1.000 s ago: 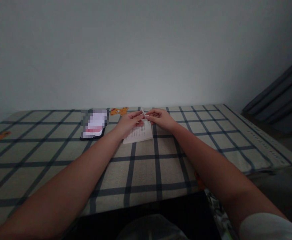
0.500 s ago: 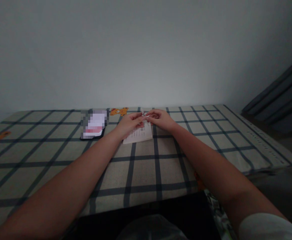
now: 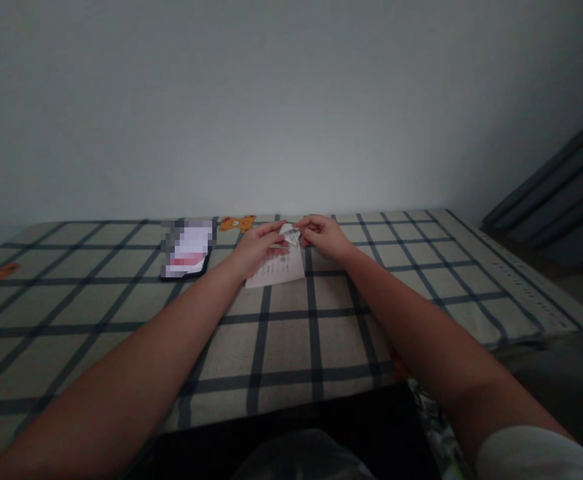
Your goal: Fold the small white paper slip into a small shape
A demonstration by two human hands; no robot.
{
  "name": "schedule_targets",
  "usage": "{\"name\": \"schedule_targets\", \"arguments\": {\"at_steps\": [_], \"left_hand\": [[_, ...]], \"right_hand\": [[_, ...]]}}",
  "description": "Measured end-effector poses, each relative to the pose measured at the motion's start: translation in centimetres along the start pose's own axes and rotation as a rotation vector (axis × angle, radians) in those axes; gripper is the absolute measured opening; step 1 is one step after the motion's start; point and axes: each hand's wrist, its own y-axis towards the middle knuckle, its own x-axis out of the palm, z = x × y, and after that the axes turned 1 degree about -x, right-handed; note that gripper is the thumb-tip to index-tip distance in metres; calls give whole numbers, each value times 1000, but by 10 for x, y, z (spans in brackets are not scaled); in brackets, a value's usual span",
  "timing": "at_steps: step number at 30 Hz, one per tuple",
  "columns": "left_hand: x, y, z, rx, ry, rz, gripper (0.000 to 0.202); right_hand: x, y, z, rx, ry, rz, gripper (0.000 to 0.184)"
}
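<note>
A small folded piece of white paper (image 3: 291,235) with faint print is held up between my two hands. My left hand (image 3: 260,247) pinches its left side with thumb and fingers. At its upper right edge, my right hand (image 3: 324,235) has thumb and forefinger closed on the paper. Beneath them a printed paper sheet (image 3: 277,272) lies flat on the checked tablecloth (image 3: 291,340); its upper left part is hidden by my left hand.
A phone (image 3: 188,250) with a lit, blurred screen lies left of my hands. The tablecloth bears orange bear patterns (image 3: 238,223). A pale wall (image 3: 291,107) rises behind the table, and a grey curtain (image 3: 561,180) hangs at the right.
The small paper was seen nearly edge-on between the fingertips; now its printed face shows. My right hand has shifted slightly right, away from the left fingertips.
</note>
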Motion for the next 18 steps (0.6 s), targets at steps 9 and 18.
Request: {"name": "schedule_targets", "arguments": {"at_steps": [9, 18], "left_hand": [[-3, 3, -2, 9, -27, -77, 25], [-7, 7, -10, 93, 126, -65, 45]], "right_hand": [[-2, -1, 2, -6, -83, -20, 23], [0, -2, -7, 82, 34, -83, 30]]}}
